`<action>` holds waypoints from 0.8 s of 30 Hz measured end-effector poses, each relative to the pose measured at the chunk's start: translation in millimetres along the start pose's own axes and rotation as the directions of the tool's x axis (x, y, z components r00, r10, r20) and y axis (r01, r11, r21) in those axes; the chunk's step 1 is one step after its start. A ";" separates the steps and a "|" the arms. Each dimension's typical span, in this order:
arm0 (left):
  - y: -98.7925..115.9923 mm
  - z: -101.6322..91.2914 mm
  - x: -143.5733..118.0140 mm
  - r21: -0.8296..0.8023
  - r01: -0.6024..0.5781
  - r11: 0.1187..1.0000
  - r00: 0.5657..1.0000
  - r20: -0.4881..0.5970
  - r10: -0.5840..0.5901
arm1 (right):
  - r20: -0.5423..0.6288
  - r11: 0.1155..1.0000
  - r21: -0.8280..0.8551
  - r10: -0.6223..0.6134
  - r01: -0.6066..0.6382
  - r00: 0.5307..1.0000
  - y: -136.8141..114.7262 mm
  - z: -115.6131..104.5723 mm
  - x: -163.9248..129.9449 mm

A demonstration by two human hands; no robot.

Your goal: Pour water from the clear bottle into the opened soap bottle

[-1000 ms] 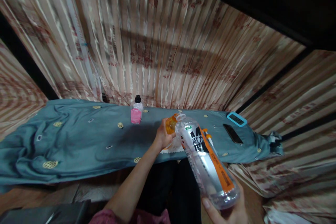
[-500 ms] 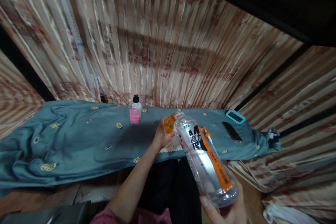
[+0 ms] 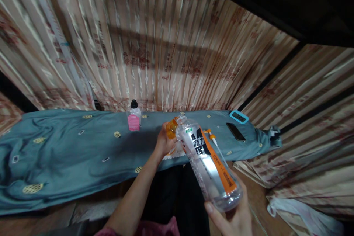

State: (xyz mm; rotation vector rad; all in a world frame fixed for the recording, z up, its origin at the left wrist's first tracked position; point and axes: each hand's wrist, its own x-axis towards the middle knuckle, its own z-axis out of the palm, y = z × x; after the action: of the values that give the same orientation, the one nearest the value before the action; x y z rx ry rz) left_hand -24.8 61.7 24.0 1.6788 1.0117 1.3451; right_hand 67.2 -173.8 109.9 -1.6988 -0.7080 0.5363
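Note:
My right hand (image 3: pixel 235 215) grips the base of a large clear plastic bottle (image 3: pixel 210 166) with a black, silver and orange label. The bottle is tilted, its mouth pointing up and left against an orange translucent bottle (image 3: pixel 172 127). My left hand (image 3: pixel 163 141) is wrapped round that orange bottle. Whether liquid passes between the two mouths I cannot tell. Just beyond the clear bottle lies a pump dispenser top (image 3: pixel 212 136), orange and white with a long tube. Part of a white, orange-marked sheet (image 3: pixel 177 151) shows beneath my left hand.
A blue-green patterned cloth (image 3: pixel 83 147) covers the narrow table. On it stand a small pink-labelled bottle with a black cap (image 3: pixel 134 116), a dark phone (image 3: pixel 235 131) and a blue-framed digital timer (image 3: pixel 239 117). Striped curtains (image 3: pixel 155 44) hang behind. A white plastic bag (image 3: pixel 304 214) lies lower right.
The whole view has shifted, so the table things and both hands appear a little further left. Both bottles keep nearly the same hold and tilt.

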 end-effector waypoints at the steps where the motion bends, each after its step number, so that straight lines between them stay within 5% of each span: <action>1: -0.6 0.2 0.0 0.008 0.003 1.000 1.000 -0.003 -0.003 | -0.001 1.000 0.016 0.008 -0.008 1.000 -0.7 0.2 -0.4; 24: 1.6 0.9 -2.3 -0.013 0.048 0.999 0.999 0.014 -0.048 | -0.024 0.988 -0.126 -0.096 0.092 0.995 3.3 -4.2 4.4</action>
State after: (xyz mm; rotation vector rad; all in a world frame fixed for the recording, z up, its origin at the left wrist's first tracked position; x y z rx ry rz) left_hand -24.1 58.9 24.4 1.6420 1.0263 1.3047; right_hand 73.8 -174.2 107.7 -1.7760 -0.8102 0.4070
